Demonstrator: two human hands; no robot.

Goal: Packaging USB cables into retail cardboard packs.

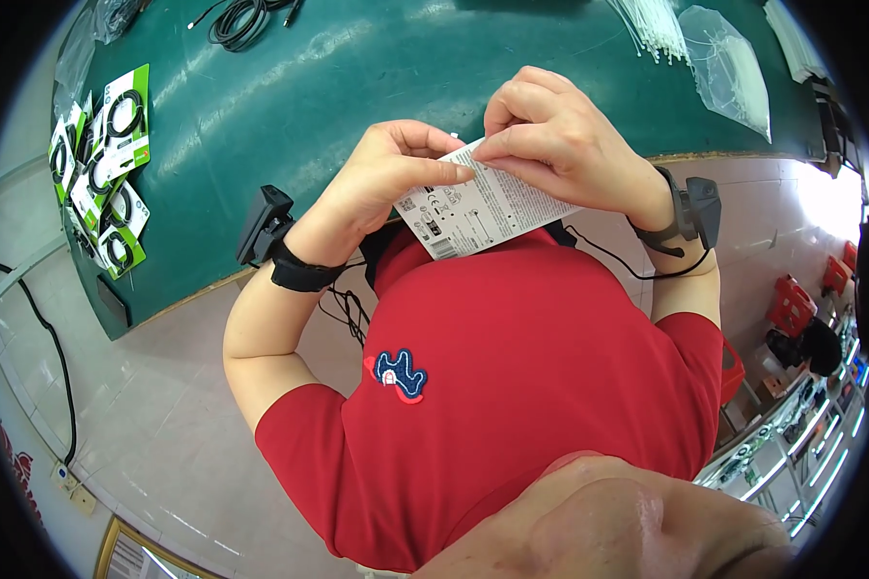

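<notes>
Just in front of the red shirt, by the near edge of the green table, I see a tilted white packaging card, crowded with small black print, symbols and a barcode. It looks light, thin and fairly stiff, liable to crease, so best held by its edges with 2 hands. The left hand clasps its upper left edge, thumb on top; the right hand pinches near its top corner. Farther off lie whitish cable ties.
</notes>
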